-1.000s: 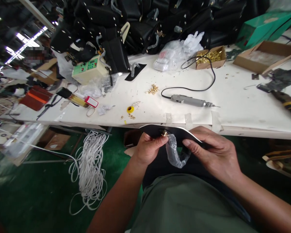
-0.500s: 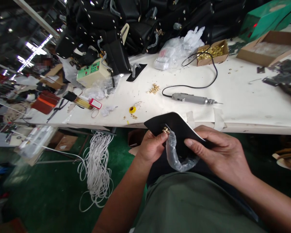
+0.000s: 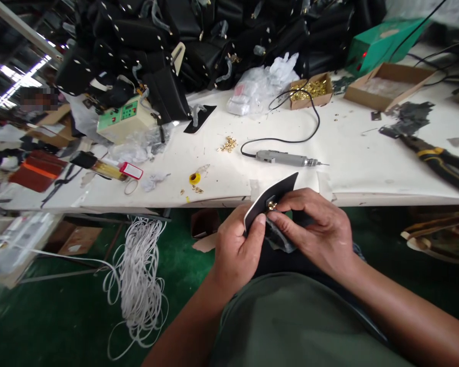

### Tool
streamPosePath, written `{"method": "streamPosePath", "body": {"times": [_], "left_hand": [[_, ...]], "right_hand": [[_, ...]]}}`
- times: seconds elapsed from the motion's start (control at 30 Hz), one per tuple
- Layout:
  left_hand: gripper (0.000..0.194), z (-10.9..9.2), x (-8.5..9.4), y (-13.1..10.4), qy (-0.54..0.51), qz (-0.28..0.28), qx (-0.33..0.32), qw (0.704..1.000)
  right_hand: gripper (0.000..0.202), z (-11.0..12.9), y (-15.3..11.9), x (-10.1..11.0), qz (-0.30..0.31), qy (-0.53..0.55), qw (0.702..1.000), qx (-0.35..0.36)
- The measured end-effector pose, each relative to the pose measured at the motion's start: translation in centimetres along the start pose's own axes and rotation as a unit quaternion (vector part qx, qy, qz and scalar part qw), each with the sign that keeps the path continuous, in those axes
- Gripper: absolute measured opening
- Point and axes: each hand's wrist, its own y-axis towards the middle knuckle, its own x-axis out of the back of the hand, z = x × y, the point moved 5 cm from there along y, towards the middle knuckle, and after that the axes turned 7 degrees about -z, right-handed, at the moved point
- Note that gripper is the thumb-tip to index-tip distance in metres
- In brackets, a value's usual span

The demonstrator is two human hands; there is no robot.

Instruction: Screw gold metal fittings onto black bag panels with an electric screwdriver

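A stiff black panel [image 3: 281, 191] with a pale edge is held tilted in front of the table's near edge. My left hand [image 3: 239, 250] is closed on its left side, thumb on the black face. On that face shows a small gold-coloured metal fitting [image 3: 271, 205], pinched between the thumb and forefinger of my right hand [image 3: 321, 229]. Below the fitting hangs a handle wrapped in clear plastic [image 3: 278, 237], partly hidden behind my right fingers. A grey electric screwdriver [image 3: 281, 158] lies on the table beyond my hands, its bit pointing right.
Loose gold fittings [image 3: 228, 144] lie on the white table [image 3: 199, 163], near a yellow tape roll [image 3: 194, 178]. Behind are a cardboard box of gold parts [image 3: 309, 92], a plastic bag [image 3: 260, 86] and piled black bags [image 3: 145, 30]. Pliers [image 3: 439, 158] lie right; coiled white cord [image 3: 139, 285] hangs left.
The panel has turned to stand more upright. My left hand has moved from the fitting to the panel's side, and my right hand from the panel's right edge to the fitting.
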Motion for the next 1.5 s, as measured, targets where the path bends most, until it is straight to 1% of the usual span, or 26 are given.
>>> {"method": "streamPosePath", "body": {"times": [0.13, 0.2, 0.33, 0.43, 0.5, 0.57, 0.63, 0.7, 0.8, 0.9, 1.03, 1.17, 1.3, 1.4, 1.5], "left_hand": [[0.026, -0.7, 0.0, -0.1, -0.032, 0.014, 0.003, 0.999], [0.025, -0.9, 0.0, -0.1, -0.047, 0.01, 0.011, 0.999], [0.025, -1.2, -0.2, 0.0, -0.069, 0.01, 0.027, 0.997], [0.02, -1.1, -0.2, 0.0, -0.087, 0.003, 0.053, 0.995], [0.018, -0.9, 0.0, 0.1, -0.089, -0.004, 0.067, 0.994], [0.019, -0.8, 0.1, 0.2, -0.075, -0.005, 0.076, 0.994], [0.023, -0.5, 0.3, 0.3, -0.056, 0.0, 0.09, 0.994], [0.027, -0.1, 0.4, 0.4, -0.043, 0.005, 0.109, 0.993], [0.033, 0.5, 0.4, 0.4, -0.041, 0.006, 0.142, 0.989], [0.035, 1.3, 0.2, 0.3, -0.067, 0.006, 0.183, 0.981], [0.036, 2.2, 0.1, 0.4, -0.118, 0.008, 0.222, 0.968], [0.036, 2.7, 0.0, 0.5, -0.143, 0.011, 0.231, 0.962], [0.036, 3.0, 0.0, 0.5, -0.153, -0.002, 0.234, 0.96], [0.036, 3.2, -0.1, 0.4, -0.155, -0.006, 0.238, 0.959], [0.036, 3.2, 0.0, 0.4, -0.153, -0.006, 0.234, 0.96]], "right_hand": [[0.014, -0.4, -0.1, 0.2, -0.015, -0.025, 0.999, -0.036], [0.012, -0.2, 0.0, 0.1, -0.011, -0.046, 0.998, -0.034], [0.005, 0.6, 0.3, 0.0, -0.003, -0.07, 0.997, 0.024], [0.013, 0.4, 0.3, 0.1, 0.009, -0.071, 0.996, 0.055], [0.02, 0.1, 0.1, 0.1, 0.026, -0.073, 0.994, 0.08], [0.023, -0.3, 0.1, 0.0, 0.05, -0.075, 0.991, 0.103], [0.023, -0.7, 0.2, -0.1, 0.073, -0.067, 0.989, 0.112], [0.021, -1.1, 0.6, -0.2, 0.094, -0.051, 0.989, 0.1], [0.019, -1.5, 1.1, -0.5, 0.123, -0.021, 0.99, 0.057], [0.02, -1.9, 1.5, -0.7, 0.146, 0.007, 0.989, 0.012], [0.021, -2.4, 1.6, -0.9, 0.157, 0.029, 0.987, -0.021], [0.024, -3.0, 1.5, -1.1, 0.163, 0.029, 0.985, -0.048], [0.026, -3.3, 1.4, -1.3, 0.167, 0.025, 0.983, -0.07], [0.025, -3.1, 1.4, -1.5, 0.163, 0.035, 0.983, -0.071], [0.021, -2.8, 1.3, -1.6, 0.147, 0.044, 0.986, -0.068]]}}
